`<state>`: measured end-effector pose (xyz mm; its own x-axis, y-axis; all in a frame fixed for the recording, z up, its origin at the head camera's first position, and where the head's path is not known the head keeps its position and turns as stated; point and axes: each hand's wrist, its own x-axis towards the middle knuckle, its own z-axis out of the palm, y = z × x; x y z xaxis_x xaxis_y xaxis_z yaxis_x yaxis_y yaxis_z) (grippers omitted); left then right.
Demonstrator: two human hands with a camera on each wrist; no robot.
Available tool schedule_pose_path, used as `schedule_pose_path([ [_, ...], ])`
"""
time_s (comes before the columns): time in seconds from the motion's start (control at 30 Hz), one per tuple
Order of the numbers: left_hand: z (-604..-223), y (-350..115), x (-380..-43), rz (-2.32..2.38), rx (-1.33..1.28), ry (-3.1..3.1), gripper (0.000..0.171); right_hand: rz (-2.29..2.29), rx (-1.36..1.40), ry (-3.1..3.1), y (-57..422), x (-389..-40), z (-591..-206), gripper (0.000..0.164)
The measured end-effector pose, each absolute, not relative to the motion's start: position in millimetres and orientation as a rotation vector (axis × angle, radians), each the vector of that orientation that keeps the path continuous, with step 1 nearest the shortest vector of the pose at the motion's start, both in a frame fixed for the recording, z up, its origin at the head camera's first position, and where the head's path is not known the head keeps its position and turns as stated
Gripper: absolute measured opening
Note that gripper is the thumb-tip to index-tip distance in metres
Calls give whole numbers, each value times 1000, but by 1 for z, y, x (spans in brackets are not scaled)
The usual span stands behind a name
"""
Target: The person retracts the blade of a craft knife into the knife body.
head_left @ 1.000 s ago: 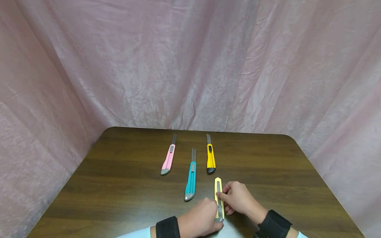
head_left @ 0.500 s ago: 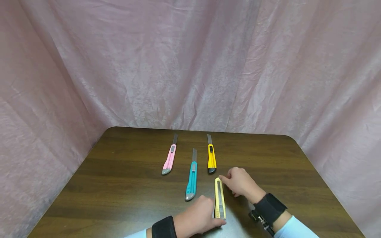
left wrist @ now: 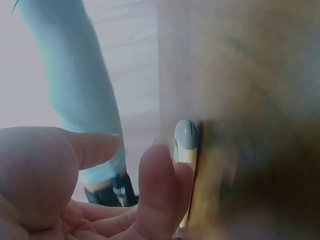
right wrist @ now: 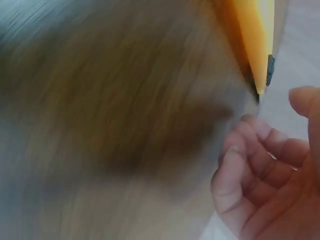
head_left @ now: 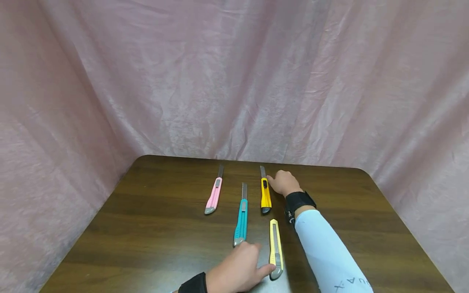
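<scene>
Utility knife [head_left: 276,249] (pale yellow one) sits well in from the far edge of the surface [head_left: 165,211], left hand [head_left: 239,265] chilling loose by its end, right hand [head_left: 285,183] empty too, beside the bright yellow cutter [head_left: 265,195].

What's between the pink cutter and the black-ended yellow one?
The teal cutter: its blade and upper handle lie between the pink cutter and yellow cutter, per head view.

I look over a brown wood table [head_left: 154,203] with rounded far corners. Past its far edge I see a pink curtain [head_left: 234,81], softly creased, running on beyond both side edges. Light gleams toward the surface's near side.
</scene>
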<state>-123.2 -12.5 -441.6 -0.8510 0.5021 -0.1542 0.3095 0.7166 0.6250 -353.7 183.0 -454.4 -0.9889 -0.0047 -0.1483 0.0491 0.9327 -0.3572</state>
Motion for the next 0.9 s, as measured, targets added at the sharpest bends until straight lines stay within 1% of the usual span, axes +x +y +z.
schedule_pose_path([
  [0.1,-441,-14,-121,891,599,2549,41,-553,137,2923,177,-361,-462,54],
  [0.23,-440,-16,-120,913,591,2505,41,-596,215,2900,170,-364,-462,54],
  [0.4,-448,-18,-125,909,576,2469,42,-659,263,2858,164,-365,-461,49],
  [0.6,-456,-19,-128,862,621,2488,50,-827,333,2771,164,-367,-464,43],
  [0.8,-444,-26,-127,1009,599,2521,54,-1122,297,2623,171,-367,-459,44],
  [0.9,-442,-33,-133,1131,604,2542,55,-1301,259,2544,176,-361,-451,46],
])
